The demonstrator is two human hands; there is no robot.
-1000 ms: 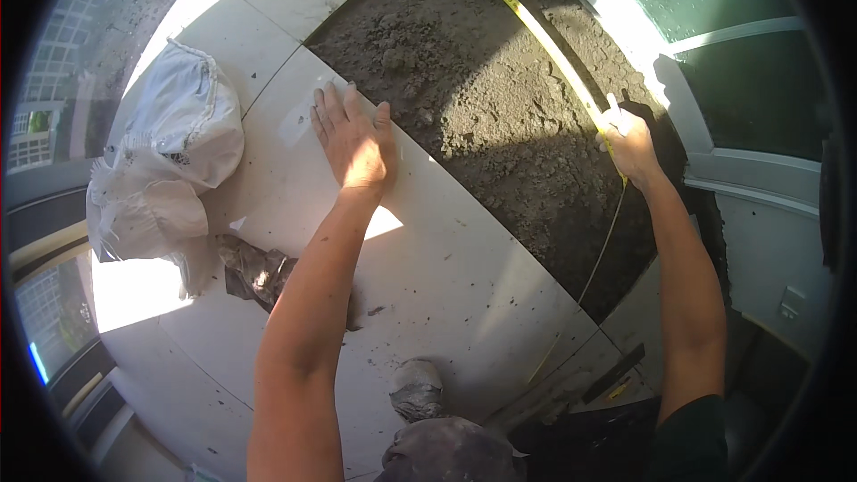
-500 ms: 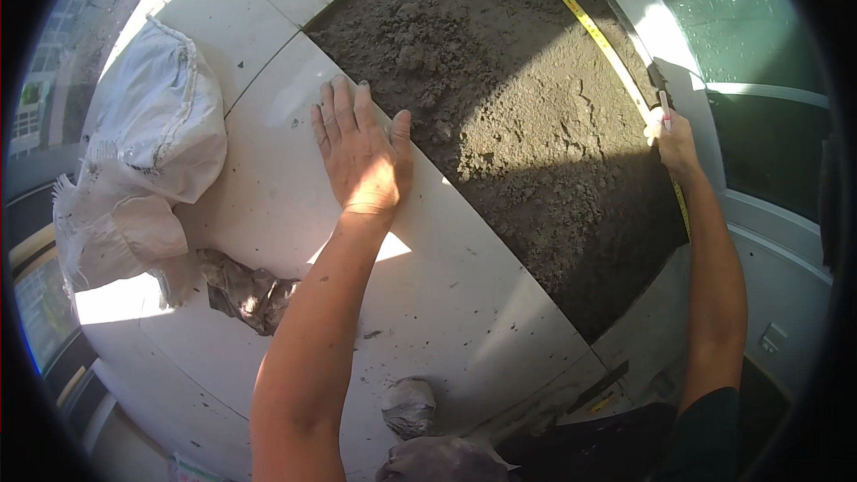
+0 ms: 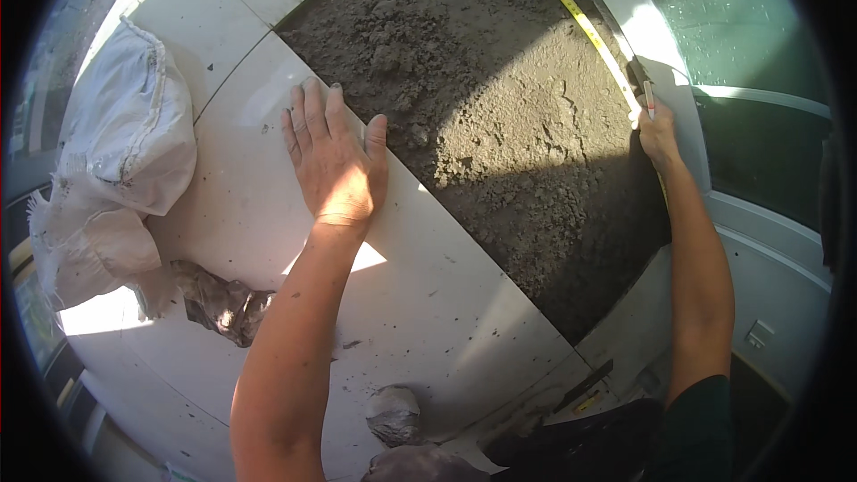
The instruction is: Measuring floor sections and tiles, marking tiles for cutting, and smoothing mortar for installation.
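My left hand (image 3: pixel 335 161) lies flat with spread fingers on a pale floor tile (image 3: pixel 464 277), beside the edge of a bed of rough grey mortar (image 3: pixel 428 71). At the far right side of the mortar, my right hand (image 3: pixel 656 134) is closed around a slim light pen or marker (image 3: pixel 651 100) and rests on a yellow tape measure (image 3: pixel 589 31), which runs from the top of the view along the mortar's right part and on under my hand. Whether the fingers also pinch the tape is unclear.
A white woven sack (image 3: pixel 134 125) and a crumpled dark bag (image 3: pixel 210 295) lie on the tiles to the left. A green glass door with a pale frame (image 3: pixel 759 161) borders the right. My grey-covered foot (image 3: pixel 393 411) is at the bottom. Glazing lines the far left rim.
My right hand and the tape have shifted rightward toward the door frame compared with a second ago. The view has turned a little. My left hand remains flat on the tile.
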